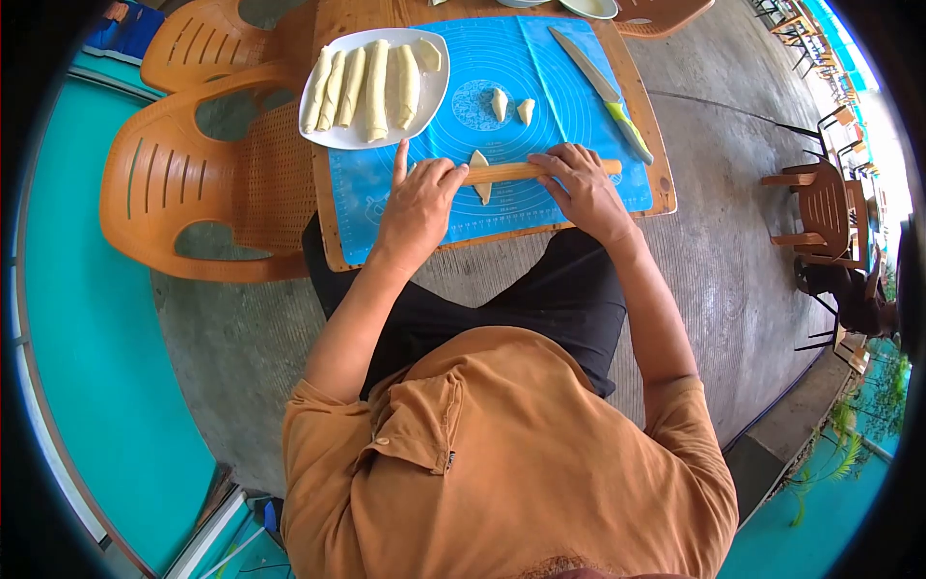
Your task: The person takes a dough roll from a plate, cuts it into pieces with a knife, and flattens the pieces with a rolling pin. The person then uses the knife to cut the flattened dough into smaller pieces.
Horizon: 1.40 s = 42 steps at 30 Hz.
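A wooden rolling pin [506,173] lies across a small flat piece of dough [483,191] on the blue mat [376,203]. My left hand [419,206] grips the pin's left end, its index finger pointing away from me. Near the pin's right end, my right hand [583,189] holds it with bent fingers. Two small dough pieces [500,104] sit on the mat beyond the pin. A white plate [429,96] with several long dough rolls [378,92] stands at the mat's back left.
A knife [613,106] with a green handle lies along the mat's right side, its blade pointing away. White dishes [590,8] stand at the table's far edge. Orange chairs [193,174] are to the left, and another person [858,297] is at the far right.
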Each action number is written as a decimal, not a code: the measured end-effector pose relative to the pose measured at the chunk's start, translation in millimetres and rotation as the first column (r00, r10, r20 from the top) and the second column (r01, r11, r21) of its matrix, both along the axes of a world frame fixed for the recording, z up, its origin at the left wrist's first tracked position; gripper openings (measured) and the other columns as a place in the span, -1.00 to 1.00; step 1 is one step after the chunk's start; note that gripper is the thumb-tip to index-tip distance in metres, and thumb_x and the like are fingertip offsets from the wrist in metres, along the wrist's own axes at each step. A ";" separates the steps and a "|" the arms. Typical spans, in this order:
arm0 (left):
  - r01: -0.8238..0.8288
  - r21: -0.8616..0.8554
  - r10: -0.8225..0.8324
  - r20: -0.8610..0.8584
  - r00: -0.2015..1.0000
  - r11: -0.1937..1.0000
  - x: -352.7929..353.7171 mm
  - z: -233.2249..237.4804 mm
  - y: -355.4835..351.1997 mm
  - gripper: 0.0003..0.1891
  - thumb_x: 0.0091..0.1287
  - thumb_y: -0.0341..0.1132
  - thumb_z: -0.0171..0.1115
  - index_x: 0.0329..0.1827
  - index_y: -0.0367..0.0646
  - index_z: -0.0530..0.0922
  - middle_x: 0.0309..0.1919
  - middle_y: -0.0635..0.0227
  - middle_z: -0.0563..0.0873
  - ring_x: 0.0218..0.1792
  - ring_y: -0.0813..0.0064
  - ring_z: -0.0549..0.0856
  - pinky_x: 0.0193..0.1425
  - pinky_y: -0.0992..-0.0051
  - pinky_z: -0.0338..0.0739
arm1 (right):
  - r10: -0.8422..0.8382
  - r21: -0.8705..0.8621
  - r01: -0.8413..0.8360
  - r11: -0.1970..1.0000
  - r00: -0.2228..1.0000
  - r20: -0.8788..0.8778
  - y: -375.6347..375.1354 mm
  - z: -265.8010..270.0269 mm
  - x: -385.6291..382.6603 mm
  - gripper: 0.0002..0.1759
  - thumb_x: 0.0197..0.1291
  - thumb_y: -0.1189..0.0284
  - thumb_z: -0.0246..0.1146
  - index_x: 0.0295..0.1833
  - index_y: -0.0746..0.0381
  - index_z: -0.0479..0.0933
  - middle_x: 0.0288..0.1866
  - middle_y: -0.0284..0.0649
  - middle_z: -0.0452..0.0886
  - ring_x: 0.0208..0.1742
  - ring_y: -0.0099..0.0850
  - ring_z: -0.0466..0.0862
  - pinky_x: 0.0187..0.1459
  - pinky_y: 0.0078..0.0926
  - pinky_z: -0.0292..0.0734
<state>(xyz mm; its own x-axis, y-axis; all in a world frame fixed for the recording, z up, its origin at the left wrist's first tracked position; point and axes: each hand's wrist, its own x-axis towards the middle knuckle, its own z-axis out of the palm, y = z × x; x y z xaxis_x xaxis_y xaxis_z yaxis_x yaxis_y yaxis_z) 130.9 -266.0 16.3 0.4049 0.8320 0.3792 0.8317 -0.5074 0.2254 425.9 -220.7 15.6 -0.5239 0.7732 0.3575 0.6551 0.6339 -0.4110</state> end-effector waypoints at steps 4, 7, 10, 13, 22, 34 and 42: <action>0.023 -0.007 -0.022 0.013 1.000 1.000 -0.3 3.5 -0.6 -0.68 0.52 -0.46 0.36 0.29 -0.15 0.74 0.03 0.41 0.72 0.13 0.37 0.75 0.86 -0.20 0.09 | -0.008 0.010 0.007 1.000 1.000 0.022 -4.9 5.7 1.2 -0.62 0.43 0.47 0.45 0.32 0.11 0.73 0.12 -0.19 0.70 0.20 -0.11 0.68 0.32 -0.10 0.55; 0.030 -0.018 -0.030 0.026 0.999 0.999 -0.9 -1.0 -6.8 -0.69 0.51 -0.46 0.36 0.29 -0.15 0.74 0.04 0.41 0.72 0.13 0.37 0.75 0.87 -0.20 0.08 | 0.006 0.000 -0.006 1.000 0.999 0.033 -7.6 1.0 2.2 -0.61 0.42 0.48 0.46 0.32 0.11 0.73 0.13 -0.19 0.69 0.21 -0.11 0.68 0.32 -0.11 0.55; 0.030 -0.019 -0.029 0.027 0.999 0.999 0.3 1.3 -9.1 -0.69 0.51 -0.46 0.37 0.29 -0.15 0.74 0.03 0.41 0.71 0.14 0.37 0.75 0.87 -0.20 0.07 | -0.007 -0.009 0.007 1.000 1.000 0.027 -13.0 4.5 2.4 -0.61 0.40 0.48 0.46 0.32 0.11 0.73 0.12 -0.19 0.69 0.21 -0.12 0.68 0.33 -0.11 0.54; 0.028 -0.030 -0.027 0.028 0.999 0.999 -0.1 -3.4 -15.2 -0.69 0.51 -0.46 0.37 0.28 -0.15 0.74 0.03 0.40 0.71 0.14 0.38 0.75 0.88 -0.21 0.06 | 0.015 -0.011 -0.015 1.000 0.999 0.047 -16.4 2.2 4.1 -0.60 0.39 0.49 0.47 0.32 0.10 0.73 0.13 -0.20 0.69 0.20 -0.12 0.68 0.33 -0.09 0.54; 0.062 -0.046 -0.061 0.027 0.998 0.997 1.3 2.2 -20.5 -0.67 0.51 -0.44 0.39 0.31 -0.15 0.71 0.09 0.39 0.71 0.19 0.35 0.75 0.86 -0.27 0.06 | 0.006 -0.044 -0.004 0.999 0.999 0.039 -29.6 5.5 9.5 -0.62 0.46 0.46 0.44 0.35 0.16 0.72 0.18 -0.10 0.70 0.23 -0.07 0.70 0.35 -0.08 0.58; -0.030 0.006 0.026 0.357 0.934 1.000 0.3 4.0 -67.3 -0.71 0.52 -0.37 0.45 0.24 -0.16 0.70 0.09 0.23 0.73 0.13 0.10 0.72 0.31 0.09 0.61 | -0.531 0.075 0.543 0.836 0.836 -0.139 7.5 -7.9 33.6 -0.66 0.48 0.47 0.42 0.28 0.26 0.62 0.10 0.03 0.71 0.11 0.09 0.75 0.13 -0.01 0.69; -0.007 -0.106 0.054 0.455 0.889 0.994 7.0 -6.8 -82.4 -0.81 0.55 -0.37 0.41 0.14 -0.20 0.73 -0.05 0.23 0.79 -0.03 0.16 0.81 0.03 0.19 0.75 | -0.651 0.146 0.639 0.755 0.758 0.049 35.2 -37.2 30.0 -0.62 0.46 0.33 0.43 0.27 0.27 0.65 0.19 0.05 0.71 0.28 0.09 0.71 0.27 0.05 0.60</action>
